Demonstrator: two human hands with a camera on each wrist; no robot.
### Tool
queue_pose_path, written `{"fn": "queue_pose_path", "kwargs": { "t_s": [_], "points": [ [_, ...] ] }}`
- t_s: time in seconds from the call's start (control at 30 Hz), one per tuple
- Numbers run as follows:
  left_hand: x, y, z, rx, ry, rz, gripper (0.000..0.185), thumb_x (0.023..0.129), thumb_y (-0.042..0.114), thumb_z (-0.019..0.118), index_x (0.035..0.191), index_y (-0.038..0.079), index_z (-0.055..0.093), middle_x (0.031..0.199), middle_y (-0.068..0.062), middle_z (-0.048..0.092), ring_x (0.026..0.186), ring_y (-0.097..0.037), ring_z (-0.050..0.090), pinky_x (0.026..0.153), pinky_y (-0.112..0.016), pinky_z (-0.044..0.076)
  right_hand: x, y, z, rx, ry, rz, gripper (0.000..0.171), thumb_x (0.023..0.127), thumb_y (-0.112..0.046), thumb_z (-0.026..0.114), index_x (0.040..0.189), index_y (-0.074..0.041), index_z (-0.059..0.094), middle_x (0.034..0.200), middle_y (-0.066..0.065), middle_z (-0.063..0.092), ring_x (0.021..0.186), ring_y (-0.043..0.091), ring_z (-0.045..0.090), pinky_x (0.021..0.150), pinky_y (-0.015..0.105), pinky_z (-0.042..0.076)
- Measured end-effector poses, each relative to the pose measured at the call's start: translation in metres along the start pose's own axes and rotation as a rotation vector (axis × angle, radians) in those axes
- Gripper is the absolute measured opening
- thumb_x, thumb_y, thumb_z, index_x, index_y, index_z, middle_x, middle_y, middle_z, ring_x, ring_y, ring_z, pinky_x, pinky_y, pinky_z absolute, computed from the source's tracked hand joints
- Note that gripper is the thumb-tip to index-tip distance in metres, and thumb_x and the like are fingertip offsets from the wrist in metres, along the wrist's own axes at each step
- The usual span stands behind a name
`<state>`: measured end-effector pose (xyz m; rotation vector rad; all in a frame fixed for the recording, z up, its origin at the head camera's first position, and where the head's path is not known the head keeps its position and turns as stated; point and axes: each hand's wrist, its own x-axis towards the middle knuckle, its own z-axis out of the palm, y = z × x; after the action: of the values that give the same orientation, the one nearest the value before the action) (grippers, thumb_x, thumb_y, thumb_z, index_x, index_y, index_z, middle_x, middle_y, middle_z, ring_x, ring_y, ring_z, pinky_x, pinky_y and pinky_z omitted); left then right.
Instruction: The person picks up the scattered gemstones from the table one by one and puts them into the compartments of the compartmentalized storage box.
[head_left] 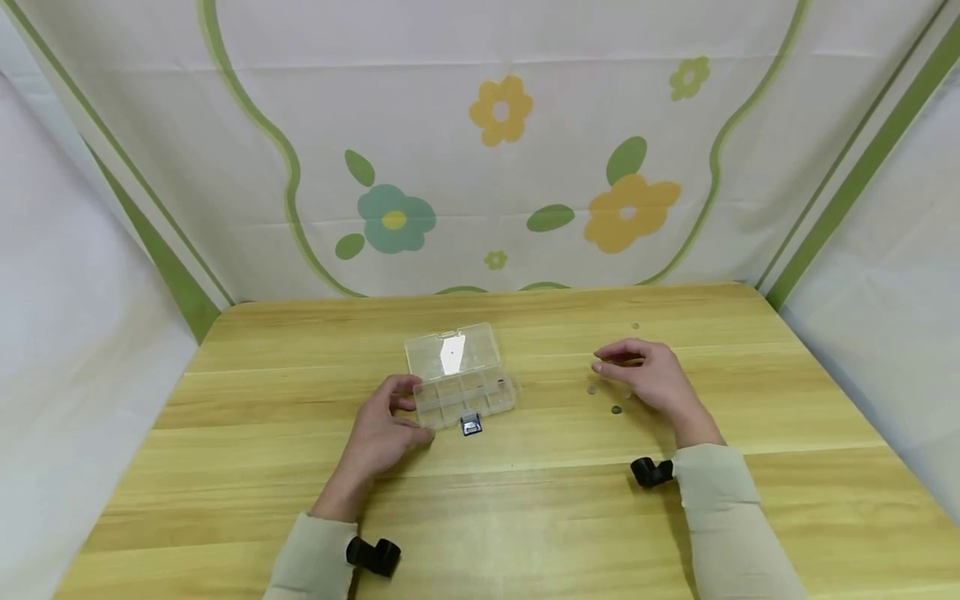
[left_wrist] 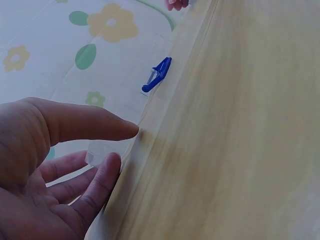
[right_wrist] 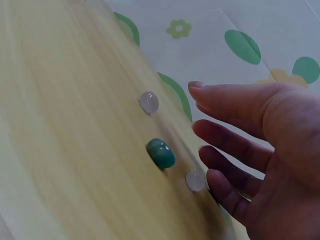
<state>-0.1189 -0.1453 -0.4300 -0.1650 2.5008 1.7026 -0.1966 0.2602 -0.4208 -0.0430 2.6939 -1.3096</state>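
Pale sleeves [head_left: 738,527] lie nearest, on the near side of the clear box [head_left: 465,400], with black wrist devices [head_left: 651,472] at both cuffs. Left hand [head_left: 381,433]: reaches to the box's left end and grasps it lightly, thumb at the near corner, fingers at the far corner and along the side. Right hand [head_left: 648,375]: well apart, to the right of the box, palm inward, fingers loosely curved, thumb close above the index finger; grip released. Whether these fingertips touch the table [head_left: 517,517] I cannot tell. Around: a blue piece [head_left: 471,425] sits against the box's near edge, to the right of my left thumb; a floral cloth [head_left: 502,167] hangs beyond the box. Right of the box, near my right hand, lie a glossy green stone [right_wrist: 161,153] and two pale, translucent rounded stones [right_wrist: 149,102]; one pale one is just beside my little finger. Another small piece [head_left: 636,325] is farther right and beyond. Box: transparent, divided into small compartments, lid [head_left: 427,358] folded back on its far side with a bright reflection; a small dark item [head_left: 501,382] shows near its right end.
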Motion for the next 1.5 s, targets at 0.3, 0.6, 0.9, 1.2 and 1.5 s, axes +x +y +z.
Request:
{"fn": "queue_pose_path", "kwargs": {
  "t_s": [0.3, 0.6, 0.9, 1.2, 1.5],
  "points": [
    [0.0, 0.0, 0.0, 0.003, 0.003, -0.005, 0.079, 0.073, -0.014, 0.086, 0.143, 0.007, 0.059, 0.127, -0.022, 0.063, 0.094, -0.027, 0.071, 0.085, -0.036, 0.065, -0.003, 0.003, 0.0, -0.044, -0.033, -0.013, 0.044, 0.092, -0.049, 0.084, 0.125, -0.019, 0.079, 0.126, 0.006, 0.077, 0.11, 0.023, 0.069, 0.091, 0.031, 0.054],
    [-0.001, -0.001, 0.0, 0.003, 0.0, 0.005, 0.078, 0.073, -0.015, 0.086, 0.143, 0.005, 0.059, 0.127, -0.023, 0.063, 0.094, -0.027, 0.071, 0.085, -0.037, 0.066, -0.004, 0.011, -0.001, -0.086, -0.045, -0.053, 0.047, 0.09, -0.052, 0.085, 0.126, -0.022, 0.078, 0.13, 0.006, 0.075, 0.109, 0.024, 0.064, 0.094, 0.036, 0.05],
    [0.0, -0.002, -0.002, -0.016, -0.001, 0.001, 0.078, 0.072, -0.013, 0.086, 0.143, 0.006, 0.06, 0.131, -0.022, 0.063, 0.094, -0.028, 0.071, 0.085, -0.037, 0.065, -0.004, 0.015, 0.0, -0.102, -0.069, -0.098, 0.042, 0.088, -0.05, 0.087, 0.123, -0.027, 0.08, 0.131, 0.003, 0.073, 0.118, 0.024, 0.064, 0.101, 0.042, 0.05],
    [0.0, -0.003, -0.002, -0.004, 0.005, 0.004, 0.078, 0.073, -0.013, 0.087, 0.143, 0.006, 0.059, 0.129, -0.022, 0.063, 0.093, -0.028, 0.071, 0.084, -0.037, 0.066, -0.003, 0.015, 0.0, -0.1, -0.106, -0.117, 0.039, 0.088, -0.046, 0.089, 0.122, -0.028, 0.08, 0.132, 0.002, 0.072, 0.124, 0.026, 0.062, 0.105, 0.045, 0.049],
    [0.0, -0.004, -0.002, -0.008, 0.006, 0.008, 0.079, 0.071, -0.014, 0.086, 0.143, 0.005, 0.06, 0.132, -0.022, 0.063, 0.095, -0.028, 0.071, 0.085, -0.037, 0.066, -0.004, 0.012, 0.002, -0.112, -0.121, -0.131, 0.03, 0.089, -0.041, 0.088, 0.115, -0.026, 0.083, 0.131, 0.002, 0.07, 0.125, 0.029, 0.061, 0.105, 0.047, 0.048]
  ]
}}
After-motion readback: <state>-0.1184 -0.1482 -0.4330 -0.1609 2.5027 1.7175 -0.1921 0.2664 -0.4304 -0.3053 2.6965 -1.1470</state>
